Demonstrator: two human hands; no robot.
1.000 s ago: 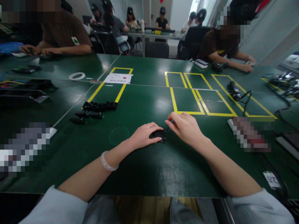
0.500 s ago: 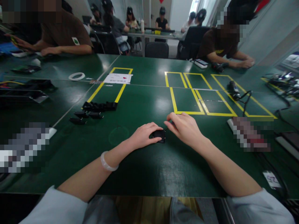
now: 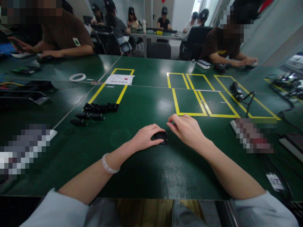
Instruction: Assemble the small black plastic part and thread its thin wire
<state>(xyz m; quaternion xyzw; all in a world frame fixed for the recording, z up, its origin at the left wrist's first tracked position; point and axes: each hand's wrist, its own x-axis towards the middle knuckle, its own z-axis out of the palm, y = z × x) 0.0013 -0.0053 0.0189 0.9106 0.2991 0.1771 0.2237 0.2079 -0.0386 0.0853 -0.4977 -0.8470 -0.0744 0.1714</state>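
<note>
One black part point(image 3: 162, 139) on the counter point(image 3: 146, 171), just below frame centre: our left hand point(image 3: 148, 136) grips it, our right hand point(image 3: 188, 130) pinches a thin dark piece point(image 3: 168, 130); fine edge work, we judge, next needing steadiness.

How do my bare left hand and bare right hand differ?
The bare left hand holds a small black rectangular part, thumb and fingers apart; the bare right hand appears to pinch a thin dark piece, fingertips close. The left wrist wears a pale glossy bracelet; the right, none. Both have bent fingers.
</note>
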